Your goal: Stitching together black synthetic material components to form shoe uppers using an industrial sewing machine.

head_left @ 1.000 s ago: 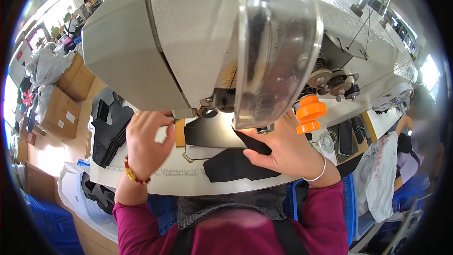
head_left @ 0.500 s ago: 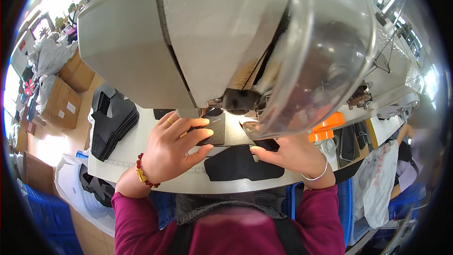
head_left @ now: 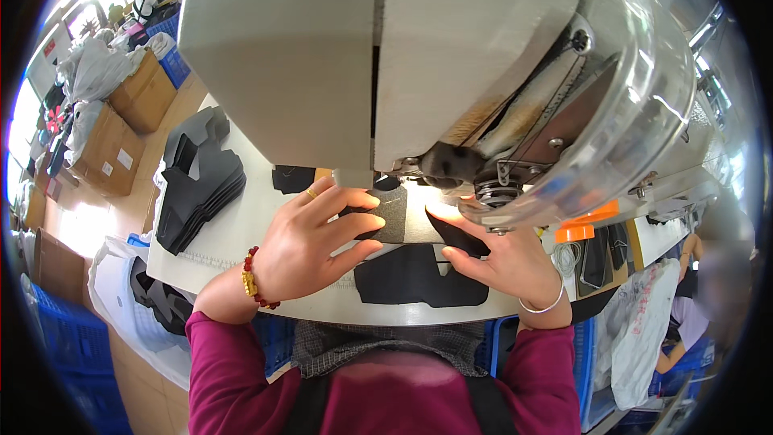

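My left hand point(head_left: 314, 240) lies with fingers spread, their tips on a dark grey textile piece point(head_left: 392, 213) beside the sewing machine's needle area. Black material shows between those fingers. To the right, my right hand point(head_left: 511, 262) has a black piece point(head_left: 460, 235) between its thumb and forefinger, close to the machine's foot. The sewing machine point(head_left: 282, 56) hangs over both hands and hides the needle. Nearer to me, a flat black cut piece point(head_left: 407, 278) lies on the white table point(head_left: 322, 300), under the right thumb's side.
Stacked black cut pieces point(head_left: 201, 185) lie at the table's left. A clear curved guard point(head_left: 644, 113) and an orange part point(head_left: 586, 224) are on the machine's right. Cardboard boxes point(head_left: 105, 149) and a blue crate point(head_left: 72, 330) stand left. Another person's arm point(head_left: 684, 298) shows far right.
The view has shifted, so the machine appears farther right. My right forefinger now shows beside the machine's foot, with the black piece between it and the thumb. The left hand stays on the grey piece.
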A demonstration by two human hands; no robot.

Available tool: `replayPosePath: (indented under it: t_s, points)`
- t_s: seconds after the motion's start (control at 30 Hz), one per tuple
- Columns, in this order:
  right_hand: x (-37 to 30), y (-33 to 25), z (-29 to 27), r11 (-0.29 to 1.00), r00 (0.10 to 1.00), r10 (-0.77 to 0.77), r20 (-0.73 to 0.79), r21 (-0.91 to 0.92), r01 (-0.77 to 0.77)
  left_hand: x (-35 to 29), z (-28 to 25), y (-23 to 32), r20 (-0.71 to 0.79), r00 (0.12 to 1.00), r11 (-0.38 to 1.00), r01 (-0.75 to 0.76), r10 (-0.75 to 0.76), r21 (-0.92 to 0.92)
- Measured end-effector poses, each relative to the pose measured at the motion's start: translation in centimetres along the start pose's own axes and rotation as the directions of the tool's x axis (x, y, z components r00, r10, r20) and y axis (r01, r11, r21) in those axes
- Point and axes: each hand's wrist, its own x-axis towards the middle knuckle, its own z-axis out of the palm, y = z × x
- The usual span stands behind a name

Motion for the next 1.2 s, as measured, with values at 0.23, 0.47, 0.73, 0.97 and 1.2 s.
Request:
replayPosePath:
  t_s: [0.23, 0.47, 0.73, 0.97, 1.2]
  points:
    - [-0.07, -0.08, 0.11, 0.998, 0.999, -0.004, -0.048, -0.069, 0.0, -0.02, 0.08, -0.08, 0.001, 1.0, 0.999, 0.024, -0.024, -0.04]
    - [-0.01, -0.09, 0.08, 0.999, 0.999, 0.014, -0.033, 0.038, -0.013, -0.04, -0.04, -0.02, 0.012, 1.0, 1.0, 0.01, -0.01, -0.011]
    - [0.29, -0.03, 0.11, 1.0, 0.998, -0.023, -0.05, -0.017, 0.022, 0.07, 0.11, -0.46, 0.037, 0.998, 0.994, 0.063, -0.059, -0.092]
    - [0.33, -0.3, -0.03, 1.0, 1.0, 0.007, -0.03, -0.001, -0.007, 0.43, 0.01, -0.39, 0.01, 0.994, 0.99, 0.108, -0.108, -0.091]
    - [0.38, -0.18, -0.17, 1.0, 0.999, -0.021, -0.027, -0.002, 0.021, 0.19, -0.05, -0.3, 0.042, 0.993, 0.991, 0.113, -0.11, -0.076]
